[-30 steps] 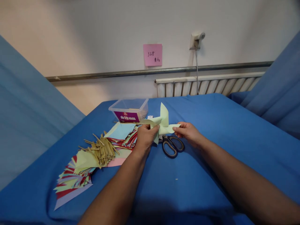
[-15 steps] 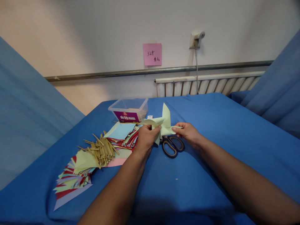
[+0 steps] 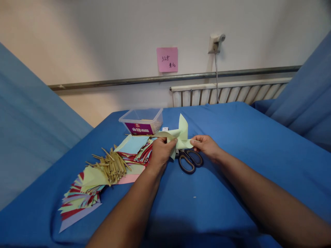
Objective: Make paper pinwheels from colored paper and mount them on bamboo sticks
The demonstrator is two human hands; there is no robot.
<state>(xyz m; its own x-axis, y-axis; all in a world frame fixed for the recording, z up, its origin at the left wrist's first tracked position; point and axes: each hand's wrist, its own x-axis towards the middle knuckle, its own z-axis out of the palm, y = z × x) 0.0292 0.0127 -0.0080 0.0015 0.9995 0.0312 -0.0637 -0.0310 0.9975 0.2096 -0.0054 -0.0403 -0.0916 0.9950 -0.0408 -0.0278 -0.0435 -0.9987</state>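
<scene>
A pale green paper pinwheel (image 3: 183,128) is held between my two hands above the table, one blade pointing up. My left hand (image 3: 163,151) is closed on its left side, the thumb pressed near the middle. With thumb and forefinger, my right hand (image 3: 205,146) pinches the tip of the right-hand blade. Just below the pinwheel lie scissors (image 3: 190,161) with dark handles; the paper covers their blades. Left of my left hand are a stack of coloured paper sheets (image 3: 134,144) and a heap of thin yellowish sticks (image 3: 116,167).
A clear plastic box (image 3: 142,120) with a purple label stands behind the paper stack. More fanned coloured paper (image 3: 80,203) lies at the left front of the blue-covered table (image 3: 222,206). Blue curtains (image 3: 33,117) hang at both sides. A radiator (image 3: 232,93) is behind.
My right hand still pinches the blade tip, its fingers shifted very slightly. The view has moved a touch; otherwise hands and pinwheel hold their places.
</scene>
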